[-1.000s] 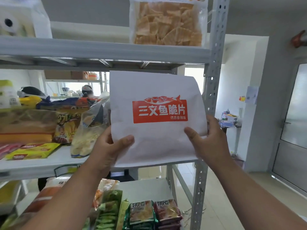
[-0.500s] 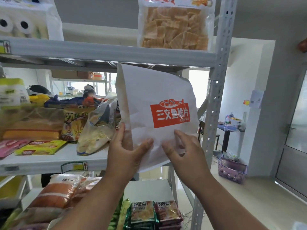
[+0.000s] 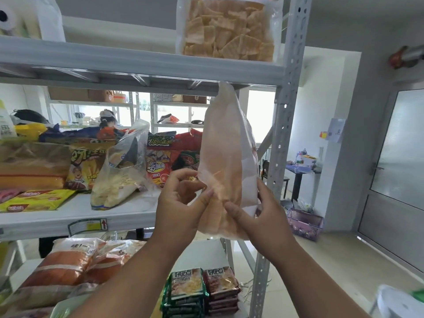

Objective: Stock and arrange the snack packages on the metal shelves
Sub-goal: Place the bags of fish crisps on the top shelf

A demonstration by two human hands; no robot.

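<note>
- Turned since a second ago: white snack bag (image 3: pixel 226 157) now edge-on to the camera, red label swung round to the far side, pale translucent back showing orange crisps inside.
- Held upright at the right-hand end of the middle shelf (image 3: pixel 75 216), its top corner just under the upper shelf beam (image 3: pixel 142 65), its bottom hanging below the shelf's front lip.
- Left hand (image 3: pixel 181 203) pinching the bag's near lower edge between thumb and fingers; right hand (image 3: pixel 259 214) curled round the lower right side, thumb across the front.
- Gripped low and with both hands, probably to steer the tall, floppy pack into the gap between the red snack packets (image 3: pixel 174 154) and the perforated upright post (image 3: pixel 284 115).
- Turned narrow side first, likely so as to slide into that slim gap.
- Hard to tell whether the top corner touches the beam or only overlaps it in view.
- Hidden: the label, the right fingers behind the bag, most of the shelf surface beneath it.
- Cut off at the top: crisp pack (image 3: pixel 229 28) on the upper shelf.
</note>
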